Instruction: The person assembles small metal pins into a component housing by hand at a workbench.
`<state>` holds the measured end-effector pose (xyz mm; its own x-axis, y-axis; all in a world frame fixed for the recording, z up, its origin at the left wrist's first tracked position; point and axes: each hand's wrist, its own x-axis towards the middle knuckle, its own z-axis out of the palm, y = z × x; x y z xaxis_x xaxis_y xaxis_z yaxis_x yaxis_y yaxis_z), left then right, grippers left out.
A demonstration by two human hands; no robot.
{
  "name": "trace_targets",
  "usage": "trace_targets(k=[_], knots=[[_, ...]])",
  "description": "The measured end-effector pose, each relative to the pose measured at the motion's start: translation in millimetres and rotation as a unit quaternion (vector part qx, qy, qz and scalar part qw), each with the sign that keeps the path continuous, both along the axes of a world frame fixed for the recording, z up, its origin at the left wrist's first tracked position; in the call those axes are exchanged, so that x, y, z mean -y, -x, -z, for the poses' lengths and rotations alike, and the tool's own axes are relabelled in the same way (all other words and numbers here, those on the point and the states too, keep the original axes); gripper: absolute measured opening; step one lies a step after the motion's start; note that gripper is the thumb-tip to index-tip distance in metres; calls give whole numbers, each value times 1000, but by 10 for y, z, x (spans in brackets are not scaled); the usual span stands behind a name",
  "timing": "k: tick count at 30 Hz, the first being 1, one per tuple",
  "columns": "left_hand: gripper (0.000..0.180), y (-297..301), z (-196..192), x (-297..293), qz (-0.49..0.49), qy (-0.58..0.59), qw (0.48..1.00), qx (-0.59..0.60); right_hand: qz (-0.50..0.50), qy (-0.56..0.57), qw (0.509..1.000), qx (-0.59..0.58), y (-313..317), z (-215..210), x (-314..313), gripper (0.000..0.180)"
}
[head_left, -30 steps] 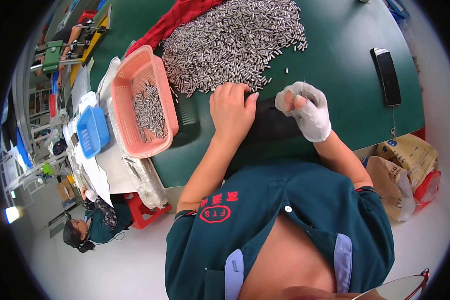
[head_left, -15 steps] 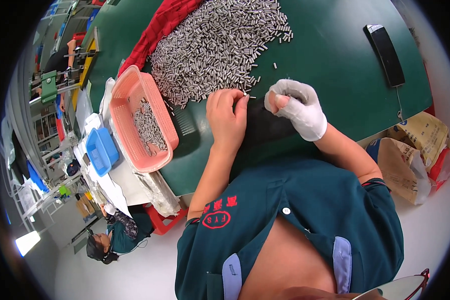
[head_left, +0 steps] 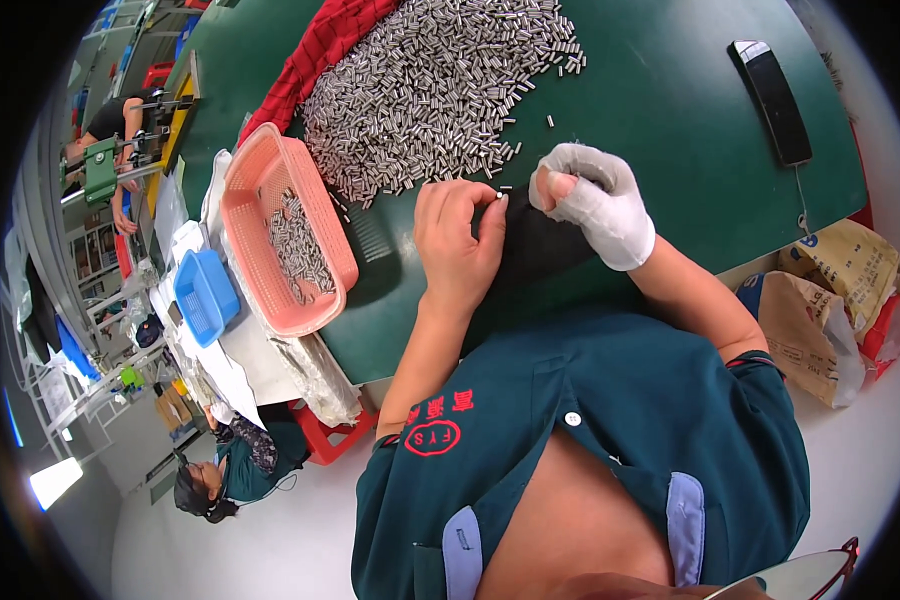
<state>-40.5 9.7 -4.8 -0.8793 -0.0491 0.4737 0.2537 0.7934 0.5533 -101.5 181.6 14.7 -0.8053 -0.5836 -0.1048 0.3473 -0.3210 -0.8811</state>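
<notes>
My bare left hand [head_left: 458,238] is at the near edge of a large heap of small silver metal pins [head_left: 430,100] on the green table. Its thumb and forefinger pinch one short metal pin [head_left: 500,196]. To the right, my right hand [head_left: 600,205] wears a white glove that leaves the thumb and forefinger tips bare. Those fingers are curled together; whatever they may hold is hidden. A single loose pin [head_left: 550,121] lies beyond the right hand, and another pin [head_left: 507,188] rests just past the left fingertips.
Left of the heap stands a pink plastic basket [head_left: 343,245] part-filled with pins, with a smaller blue basket [head_left: 206,298] beyond it. Red checked cloth [head_left: 300,75] borders the heap. A black phone-like device [head_left: 773,105] lies far right. Bags [head_left: 795,335] stand beside the table. Co-workers are at left.
My left hand has shifted slightly right, toward the gloved hand, with the pin at its fingertips. My right hand stays curled. At far left, another person's arms have come further into view.
</notes>
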Motion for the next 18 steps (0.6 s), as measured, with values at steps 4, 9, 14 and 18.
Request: trace_targets(k=[4, 9, 14, 18], knots=[[13, -36, -4, -16, -3, 8, 1000, 14, 13, 7, 1000, 11, -9, 28, 18, 33], [15, -105, -32, -53, 4, 85, 989, 125, 9, 64, 998, 12, 61, 138, 16, 34], [15, -118, 5, -92, 8, 75, 979, 191, 43, 122, 991, 35, 90, 244, 61, 43], [15, -130, 41, -98, 3, 56, 979, 198, 57, 180, 980, 62, 152, 243, 64, 48]])
